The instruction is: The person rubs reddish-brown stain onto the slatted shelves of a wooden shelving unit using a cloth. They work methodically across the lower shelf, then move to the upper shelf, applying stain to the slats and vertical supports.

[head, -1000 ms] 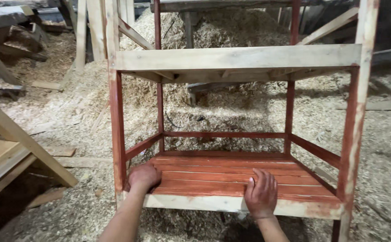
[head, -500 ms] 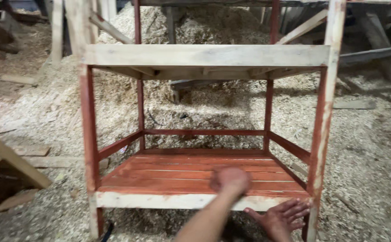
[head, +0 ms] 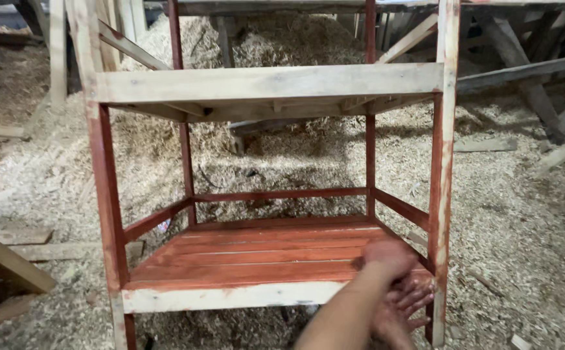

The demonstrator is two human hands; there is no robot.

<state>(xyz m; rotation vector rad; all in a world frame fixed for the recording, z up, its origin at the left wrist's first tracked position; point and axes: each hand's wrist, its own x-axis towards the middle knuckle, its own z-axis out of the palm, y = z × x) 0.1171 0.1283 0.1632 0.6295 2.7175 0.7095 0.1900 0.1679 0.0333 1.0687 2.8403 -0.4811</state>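
Note:
A two-level wooden rack stands in front of me, its posts and lower shelf (head: 250,256) stained red and its upper shelf (head: 263,83) bare wood. My left hand (head: 389,256) reaches across from the bottom middle. It rests on the lower slats at the front right corner, next to the right front post (head: 443,194). It is blurred and its fingers are hidden. My right hand (head: 404,310) is just below it at the shelf's front edge. Its fingers are spread and it holds nothing. My left forearm partly covers it.
Thick sawdust (head: 516,214) covers the floor all around the rack, with a heap (head: 276,39) behind it. Loose planks (head: 10,266) lie at the left. Slanting timber beams (head: 522,71) stand at the back right.
My left hand has swept from the shelf's front left corner to its front right corner. My right hand dropped below the front edge, and the view moved closer.

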